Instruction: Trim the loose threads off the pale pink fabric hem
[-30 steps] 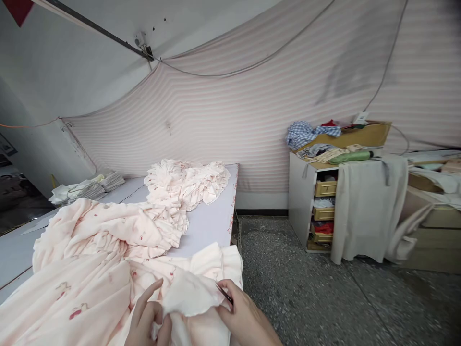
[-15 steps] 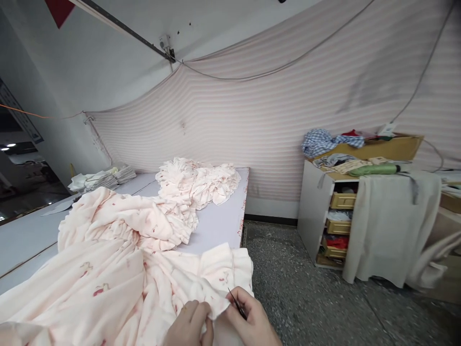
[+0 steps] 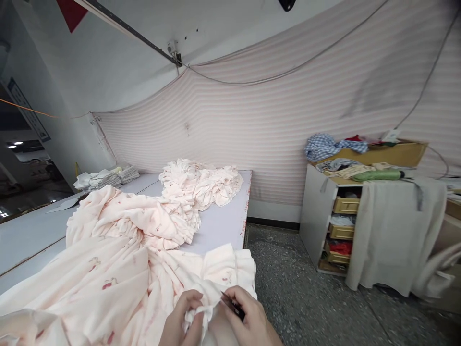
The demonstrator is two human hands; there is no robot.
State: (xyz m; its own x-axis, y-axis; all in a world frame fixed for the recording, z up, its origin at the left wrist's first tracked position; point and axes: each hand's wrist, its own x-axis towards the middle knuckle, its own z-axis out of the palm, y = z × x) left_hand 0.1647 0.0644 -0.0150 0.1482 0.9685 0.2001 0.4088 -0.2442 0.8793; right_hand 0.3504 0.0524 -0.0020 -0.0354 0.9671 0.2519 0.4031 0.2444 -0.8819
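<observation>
A large heap of pale pink printed fabric [image 3: 122, 269] covers the near part of the table. My left hand [image 3: 185, 315] is closed on a bunched edge of this fabric, at the bottom middle. Just to its right, my right hand [image 3: 248, 315] grips a pair of dark thread snips [image 3: 234, 305], their tip pointing up and left toward the fabric edge. Whether the right fingers also pinch the fabric is hard to make out. Behind the heap lies a second ruffled pile of pale pink fabric [image 3: 201, 182].
Folded white cloths [image 3: 104, 179] lie at the table's [image 3: 230, 226] far left. To the right, across a speckled floor [image 3: 281, 269], stands a cabinet [image 3: 317, 216] with yellow drawers and cloths on top. A striped curtain [image 3: 252, 120] hangs behind.
My left hand has turned, bunching the fabric edge between its fingers. The snips have tilted flatter, closer to that edge. The view has shifted slightly, so the surroundings sit a little farther right.
</observation>
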